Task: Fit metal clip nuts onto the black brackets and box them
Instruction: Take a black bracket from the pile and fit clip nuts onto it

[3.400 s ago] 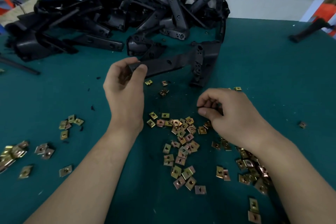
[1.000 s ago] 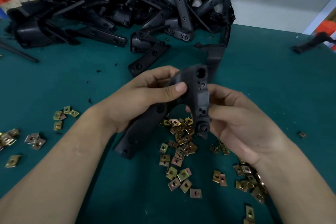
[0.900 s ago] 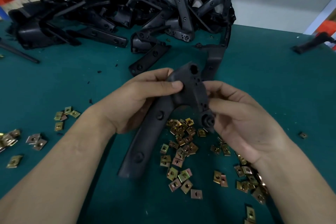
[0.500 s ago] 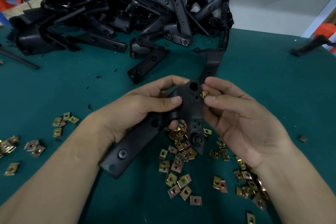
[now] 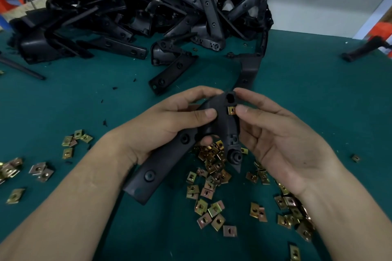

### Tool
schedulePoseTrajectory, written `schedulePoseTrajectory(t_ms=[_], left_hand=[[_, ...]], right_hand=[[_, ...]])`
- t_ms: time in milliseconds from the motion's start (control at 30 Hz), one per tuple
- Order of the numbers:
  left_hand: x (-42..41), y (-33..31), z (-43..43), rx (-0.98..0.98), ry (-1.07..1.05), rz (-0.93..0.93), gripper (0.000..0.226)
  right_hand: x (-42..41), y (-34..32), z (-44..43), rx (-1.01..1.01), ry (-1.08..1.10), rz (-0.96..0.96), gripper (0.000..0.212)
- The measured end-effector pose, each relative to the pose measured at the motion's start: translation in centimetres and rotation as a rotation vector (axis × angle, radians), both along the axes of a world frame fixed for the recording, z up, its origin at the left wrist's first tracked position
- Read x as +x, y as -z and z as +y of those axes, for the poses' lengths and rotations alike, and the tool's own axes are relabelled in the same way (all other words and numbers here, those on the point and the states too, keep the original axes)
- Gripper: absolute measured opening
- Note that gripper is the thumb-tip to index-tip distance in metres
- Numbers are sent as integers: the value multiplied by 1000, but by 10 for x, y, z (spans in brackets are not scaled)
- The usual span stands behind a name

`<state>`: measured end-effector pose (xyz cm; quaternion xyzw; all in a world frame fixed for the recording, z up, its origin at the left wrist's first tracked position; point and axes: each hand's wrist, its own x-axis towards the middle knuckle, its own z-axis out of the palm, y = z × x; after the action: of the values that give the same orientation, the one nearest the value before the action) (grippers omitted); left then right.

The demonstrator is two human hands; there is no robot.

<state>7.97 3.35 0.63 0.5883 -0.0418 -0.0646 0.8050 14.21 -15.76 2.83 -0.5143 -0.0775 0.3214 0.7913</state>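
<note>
My left hand [image 5: 167,121] grips a black L-shaped bracket [image 5: 167,163] by its bend and holds it above the table. A brass clip nut [image 5: 231,110] sits on the bracket's upper right edge. My right hand [image 5: 275,133] pinches that nut, thumb on its face and forefinger behind the bracket's top. Under both hands lies a scatter of loose clip nuts [image 5: 212,178] on the green table [image 5: 307,101].
A heap of black brackets [image 5: 148,21] fills the back of the table against the wall. Two more brackets [image 5: 171,72] lie just ahead of my hands. Smaller groups of nuts [image 5: 74,142] lie at the left. A black handle [image 5: 364,48] lies far right.
My left hand lifted the bracket off the table and turned it. My right hand took a nut from the pile and brought it onto the bracket's upper edge.
</note>
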Motion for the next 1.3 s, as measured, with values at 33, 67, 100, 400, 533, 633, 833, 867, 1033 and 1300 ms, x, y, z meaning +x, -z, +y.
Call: schedulePoseTrajectory(t_ms=[33,67,100,400,533,633,833,867,1033,1300], left_hand=[[0,1,0,-2,-6,3,34],[0,1,0,-7,-13,5,34],[1,2,1,-11,-17,7,34],[5,-1,5,-98,-50,18,28],[6,-1,7,-120,-60,59,29],[6,0,7,-89,-57,69,41],[7,-1,9,-176,-111,77,40],[8,-1,9,-194,-121,85,39],[7,-1,11,-215,-112,88,38],[7,-1,10,-212,-119,77,40]], right_hand=[[0,0,0,-9,0,-7,37],[0,1,0,-16,-4,-15,41],[0,1,0,-21,-11,-21,43],[15,10,-7,-222,235,-168,26],[26,29,-19,-952,252,-800,13],[25,31,-21,-1050,243,-931,15],[21,5,-33,-996,-230,-943,6],[19,2,-35,-1022,-341,-933,9],[14,2,-33,-1046,-328,-957,16],[15,2,-32,-1022,-353,-959,13]])
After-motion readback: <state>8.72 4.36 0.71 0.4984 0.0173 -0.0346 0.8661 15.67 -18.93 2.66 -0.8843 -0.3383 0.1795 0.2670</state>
